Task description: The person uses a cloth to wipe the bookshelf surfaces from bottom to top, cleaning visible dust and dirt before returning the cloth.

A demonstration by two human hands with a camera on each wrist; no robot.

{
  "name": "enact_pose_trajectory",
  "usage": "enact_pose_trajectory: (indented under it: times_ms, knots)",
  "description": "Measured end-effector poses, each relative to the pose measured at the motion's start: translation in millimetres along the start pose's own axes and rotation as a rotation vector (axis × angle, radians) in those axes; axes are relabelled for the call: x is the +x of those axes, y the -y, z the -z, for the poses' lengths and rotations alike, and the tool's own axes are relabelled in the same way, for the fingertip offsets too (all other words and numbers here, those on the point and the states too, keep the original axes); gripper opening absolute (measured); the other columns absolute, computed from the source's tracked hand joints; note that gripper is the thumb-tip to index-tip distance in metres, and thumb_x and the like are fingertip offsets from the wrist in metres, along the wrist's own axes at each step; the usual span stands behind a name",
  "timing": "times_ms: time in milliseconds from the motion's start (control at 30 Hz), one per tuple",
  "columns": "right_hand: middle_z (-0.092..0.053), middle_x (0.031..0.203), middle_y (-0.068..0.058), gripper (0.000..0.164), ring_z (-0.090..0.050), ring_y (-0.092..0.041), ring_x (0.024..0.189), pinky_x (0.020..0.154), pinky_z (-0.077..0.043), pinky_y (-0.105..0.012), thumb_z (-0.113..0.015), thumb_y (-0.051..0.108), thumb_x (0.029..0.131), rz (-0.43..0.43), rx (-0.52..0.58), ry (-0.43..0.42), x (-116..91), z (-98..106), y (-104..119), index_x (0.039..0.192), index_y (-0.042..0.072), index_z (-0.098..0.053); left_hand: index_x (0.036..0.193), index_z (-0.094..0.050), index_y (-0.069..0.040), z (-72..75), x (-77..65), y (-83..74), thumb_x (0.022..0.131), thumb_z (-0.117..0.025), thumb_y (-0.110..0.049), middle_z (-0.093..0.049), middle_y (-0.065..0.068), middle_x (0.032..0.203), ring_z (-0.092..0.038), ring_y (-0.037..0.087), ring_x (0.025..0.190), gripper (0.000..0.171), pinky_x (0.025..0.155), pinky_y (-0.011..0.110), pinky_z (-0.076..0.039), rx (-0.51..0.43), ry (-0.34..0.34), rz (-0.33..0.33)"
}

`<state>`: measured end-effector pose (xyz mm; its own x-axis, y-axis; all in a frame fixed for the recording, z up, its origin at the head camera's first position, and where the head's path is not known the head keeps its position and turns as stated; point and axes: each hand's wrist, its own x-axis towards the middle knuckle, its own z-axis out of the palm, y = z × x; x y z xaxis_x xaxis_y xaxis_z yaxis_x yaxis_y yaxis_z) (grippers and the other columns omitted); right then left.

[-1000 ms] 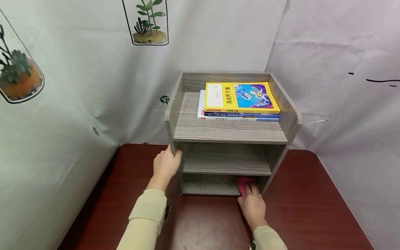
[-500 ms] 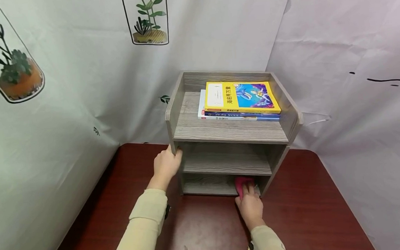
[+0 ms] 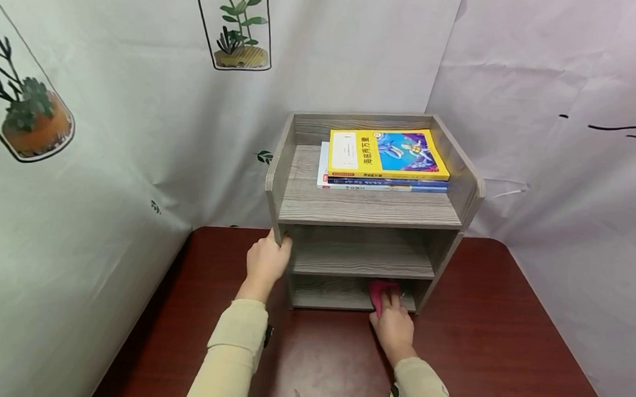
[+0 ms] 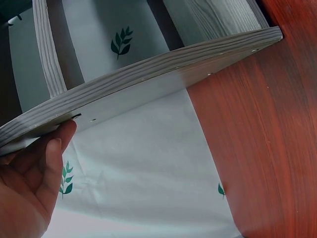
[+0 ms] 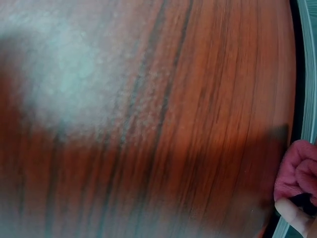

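A grey wood-grain desk shelf (image 3: 371,218) with three levels stands on the red-brown table. My left hand (image 3: 267,261) grips its left side panel near the front edge, below the top level. In the left wrist view, fingers (image 4: 53,166) of that hand reach the panel's outer face. My right hand (image 3: 394,330) holds a bunched pink cloth (image 3: 381,293) against the bottom level, toward its right end. The right wrist view shows the cloth (image 5: 295,171) at the shelf's front edge, with the thumb (image 5: 291,213) against it; the other fingers are mostly out of sight there.
Several stacked books (image 3: 386,158), a yellow one uppermost, lie on the top level. White sheeting (image 3: 128,131) with printed plants hangs behind and on both sides. The table (image 3: 328,362) extends in front of the shelf and to either side.
My right hand has slid the pink cloth a little to the left along the bottom level. The left hand keeps its hold on the side panel, and the books have not moved.
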<state>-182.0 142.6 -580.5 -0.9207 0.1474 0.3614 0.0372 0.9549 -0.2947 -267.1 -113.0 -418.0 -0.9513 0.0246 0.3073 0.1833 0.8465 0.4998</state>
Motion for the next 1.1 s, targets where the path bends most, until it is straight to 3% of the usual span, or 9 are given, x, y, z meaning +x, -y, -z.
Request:
enact_pose_trajectory:
  times_ms: [267, 600, 800, 1100]
  knots:
    - [-0.053, 0.109, -0.020, 0.049, -0.055, -0.036, 0.071, 0.053, -0.046, -0.042, -0.073, 0.021, 0.070, 0.045, -0.025, -0.026, 1.2, -1.3, 10.2, 0.113, 0.001, -0.061, 0.096, -0.055, -0.006, 0.2, 0.5, -1.5, 0.090, -0.046, -0.029, -0.050, 0.007, 0.054, -0.047, 0.025, 0.050, 0.025, 0.047, 0.037, -0.034, 0.008, 0.005, 0.004]
    - [-0.050, 0.111, -0.021, 0.050, -0.054, -0.037, 0.074, 0.052, -0.046, -0.043, -0.072, 0.021, 0.070, 0.042, -0.032, -0.020, 0.6, -6.5, 16.1, 0.114, 0.000, -0.060, 0.102, -0.056, -0.005, -0.1, -1.0, -0.5, 0.090, -0.046, -0.030, -0.050, 0.007, 0.053, -0.045, 0.024, 0.049, 0.029, 0.047, 0.037, -0.033, -0.001, 0.005, 0.010]
    - [-0.051, 0.105, -0.021, 0.050, -0.053, -0.035, 0.069, 0.050, -0.045, -0.042, -0.074, 0.021, 0.066, 0.073, -0.036, -0.069, -2.5, -11.5, 24.9, 0.110, 0.000, -0.062, 0.101, -0.057, -0.006, -0.5, -3.9, 1.5, 0.090, -0.047, -0.029, -0.056, 0.011, 0.059, -0.050, 0.026, 0.051, 0.028, 0.048, 0.039, -0.036, 0.009, -0.002, 0.020]
    - [-0.051, 0.109, -0.021, 0.050, -0.053, -0.033, 0.070, 0.050, -0.046, -0.038, -0.073, 0.022, 0.069, 0.089, -0.049, -0.042, -0.4, -16.2, 33.6, 0.113, 0.002, -0.061, 0.094, -0.054, -0.007, -0.4, -3.6, -0.7, 0.090, -0.046, -0.029, -0.046, 0.005, 0.051, -0.043, 0.023, 0.048, 0.024, 0.047, 0.035, -0.031, -0.001, -0.013, 0.010]
